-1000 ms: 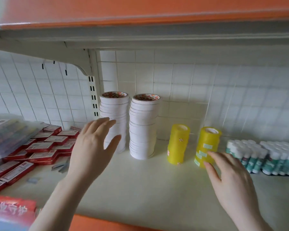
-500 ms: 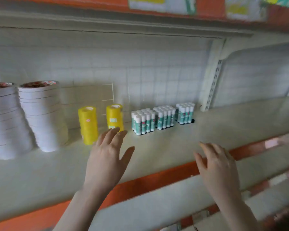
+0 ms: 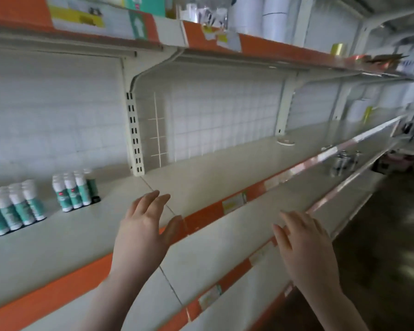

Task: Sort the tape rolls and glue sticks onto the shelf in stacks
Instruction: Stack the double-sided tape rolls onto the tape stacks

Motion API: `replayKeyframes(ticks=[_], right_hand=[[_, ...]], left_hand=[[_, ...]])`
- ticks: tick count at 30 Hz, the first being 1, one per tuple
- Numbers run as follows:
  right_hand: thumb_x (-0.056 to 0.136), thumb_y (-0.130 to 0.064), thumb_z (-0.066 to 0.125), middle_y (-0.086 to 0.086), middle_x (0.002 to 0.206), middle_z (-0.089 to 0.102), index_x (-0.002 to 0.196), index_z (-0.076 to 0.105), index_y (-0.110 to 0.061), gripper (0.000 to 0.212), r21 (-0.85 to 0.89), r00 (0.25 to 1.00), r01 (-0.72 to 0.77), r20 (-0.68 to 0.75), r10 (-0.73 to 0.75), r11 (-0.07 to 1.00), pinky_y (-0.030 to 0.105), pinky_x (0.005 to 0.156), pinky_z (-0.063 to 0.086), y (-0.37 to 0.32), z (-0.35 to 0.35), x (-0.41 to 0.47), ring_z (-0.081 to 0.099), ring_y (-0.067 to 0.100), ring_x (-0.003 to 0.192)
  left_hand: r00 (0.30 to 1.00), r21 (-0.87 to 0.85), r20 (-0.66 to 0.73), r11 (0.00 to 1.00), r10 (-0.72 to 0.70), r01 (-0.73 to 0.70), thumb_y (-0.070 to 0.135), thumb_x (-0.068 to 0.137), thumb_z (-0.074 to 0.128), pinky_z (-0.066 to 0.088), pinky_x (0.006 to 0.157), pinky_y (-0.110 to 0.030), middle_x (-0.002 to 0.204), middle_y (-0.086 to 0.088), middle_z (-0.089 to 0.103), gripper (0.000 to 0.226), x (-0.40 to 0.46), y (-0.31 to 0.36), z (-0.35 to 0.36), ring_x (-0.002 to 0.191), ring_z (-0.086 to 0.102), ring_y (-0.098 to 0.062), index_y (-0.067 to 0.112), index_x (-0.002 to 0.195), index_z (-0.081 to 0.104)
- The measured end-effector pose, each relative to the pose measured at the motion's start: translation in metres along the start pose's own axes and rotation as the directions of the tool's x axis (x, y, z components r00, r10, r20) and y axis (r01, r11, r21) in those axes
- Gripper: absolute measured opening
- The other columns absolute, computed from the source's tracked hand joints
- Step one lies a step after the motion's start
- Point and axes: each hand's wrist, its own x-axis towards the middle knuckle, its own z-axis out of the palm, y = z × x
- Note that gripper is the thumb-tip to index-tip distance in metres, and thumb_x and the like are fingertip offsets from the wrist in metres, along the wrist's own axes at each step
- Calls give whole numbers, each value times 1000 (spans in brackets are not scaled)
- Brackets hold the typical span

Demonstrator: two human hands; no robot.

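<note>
The long shelf [image 3: 225, 177] with its orange front edge runs from the near left corner away to the far right, a white wire grid [image 3: 213, 120] behind it. Two groups of glue sticks [image 3: 72, 189] stand upright near the shelf's back edge at the left end, and a single flat tape roll [image 3: 285, 141] lies far along by the back edge. The left hand [image 3: 142, 231] and right hand [image 3: 307, 249] hover over the front edge, fingers straight and spread, holding nothing.
</note>
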Motion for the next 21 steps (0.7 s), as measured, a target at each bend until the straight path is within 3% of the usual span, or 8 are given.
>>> replayKeyframes(ticks=[7, 15, 21], right_hand=[[88, -37, 39, 3, 98, 67, 106, 66, -10, 43, 12, 999, -47, 9, 47, 999, 35, 75, 54, 133, 13, 56, 63, 18, 88], [82, -18, 62, 4, 87, 66, 98, 66, -7, 19, -7, 997, -60, -46, 60, 998, 31, 67, 50, 266, 84, 155, 63, 18, 76], [81, -12, 65, 4, 81, 64, 94, 66, -6, 14, 26, 997, -63, -44, 65, 998, 29, 62, 49, 359, 127, 243, 60, 17, 70]], left_hand=[[998, -71, 17, 995, 66, -65, 41, 78, 56, 46, 90, -41, 122, -10, 60, 49, 72, 101, 104, 115, 53, -31, 10, 115, 63], [998, -144, 42, 989, 54, -47, 36, 86, 61, 35, 101, -32, 139, 3, 46, 45, 169, 173, 241, 130, 35, -16, 19, 127, 55], [995, -116, 71, 992, 63, -55, 33, 84, 64, 39, 98, -37, 136, -2, 49, 46, 254, 221, 317, 129, 38, -21, 16, 126, 57]])
